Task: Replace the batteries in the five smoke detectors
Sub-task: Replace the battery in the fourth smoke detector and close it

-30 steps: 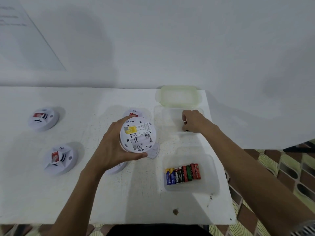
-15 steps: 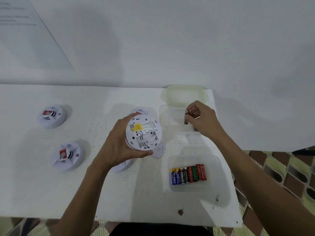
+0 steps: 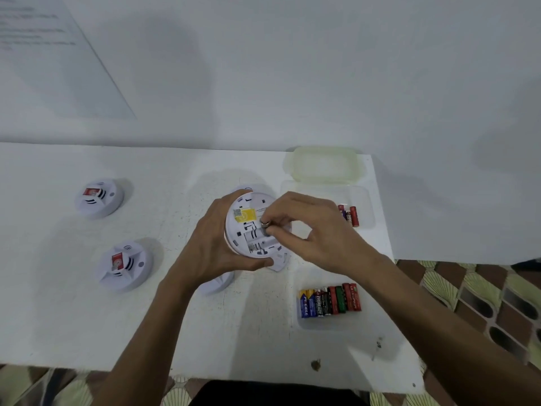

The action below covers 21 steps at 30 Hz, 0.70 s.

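My left hand (image 3: 210, 250) grips a white smoke detector (image 3: 246, 227) tilted up off the table, its back with a yellow label and the open battery bay facing me. Over that bay my right hand (image 3: 310, 230) pinches a battery (image 3: 265, 227) whose metal end shows between the fingertips. Two more detectors, one (image 3: 99, 197) at the far left and one (image 3: 125, 265) nearer, lie face up. Another detector (image 3: 218, 284) peeks out under my left wrist. A loose white cover piece (image 3: 279, 263) lies below the held detector.
A clear tub (image 3: 328, 322) near the front right holds a row of several batteries (image 3: 329, 300). A second clear tub (image 3: 366, 206) behind it holds a few batteries (image 3: 349, 215). A yellowish lid (image 3: 323, 164) lies at the back. The white table's right edge (image 3: 392, 259) is close.
My right hand lifted out of the far tub with a battery and moved left onto the held detector's battery bay. The left hand kept hold of the detector.
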### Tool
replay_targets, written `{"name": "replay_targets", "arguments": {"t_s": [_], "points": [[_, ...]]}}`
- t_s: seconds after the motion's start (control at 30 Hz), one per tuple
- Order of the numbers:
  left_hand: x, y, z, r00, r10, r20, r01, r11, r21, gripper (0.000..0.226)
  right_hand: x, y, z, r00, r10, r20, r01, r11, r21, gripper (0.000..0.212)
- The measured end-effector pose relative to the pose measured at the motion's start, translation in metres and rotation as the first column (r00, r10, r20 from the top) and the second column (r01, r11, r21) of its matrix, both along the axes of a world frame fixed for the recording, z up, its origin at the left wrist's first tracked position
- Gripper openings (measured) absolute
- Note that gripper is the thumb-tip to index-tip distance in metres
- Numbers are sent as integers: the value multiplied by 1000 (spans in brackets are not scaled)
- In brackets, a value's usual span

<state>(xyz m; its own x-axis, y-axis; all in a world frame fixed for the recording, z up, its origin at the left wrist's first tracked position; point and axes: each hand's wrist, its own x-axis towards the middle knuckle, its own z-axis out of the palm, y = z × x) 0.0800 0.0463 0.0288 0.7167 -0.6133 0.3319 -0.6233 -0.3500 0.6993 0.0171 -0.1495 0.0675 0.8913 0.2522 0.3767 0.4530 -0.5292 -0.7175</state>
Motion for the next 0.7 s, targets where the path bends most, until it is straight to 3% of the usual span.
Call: {"name": "replay_targets", "arguments": {"t_s": [0.17,0.27,0.5,0.7], "points": [[-1,5,-2,999,2,33,-2,1000,-20,86,7,-1,-1,988,71,138,-37,972,-233,16],[-2,4,1,1000,1,-11,-2,1000,-21,77,7,-2,-1,985,124,120,-77,939,-334,21],[-6,2,0,993,-36,-112,27,996,-80,71,7,-10,5,979,200,38,-164,887,-432,27],[-6,0,5,998,-20,-65,17,999,-41,70,12,-12,8,965,240,102,-154,841,-519,28]]}}
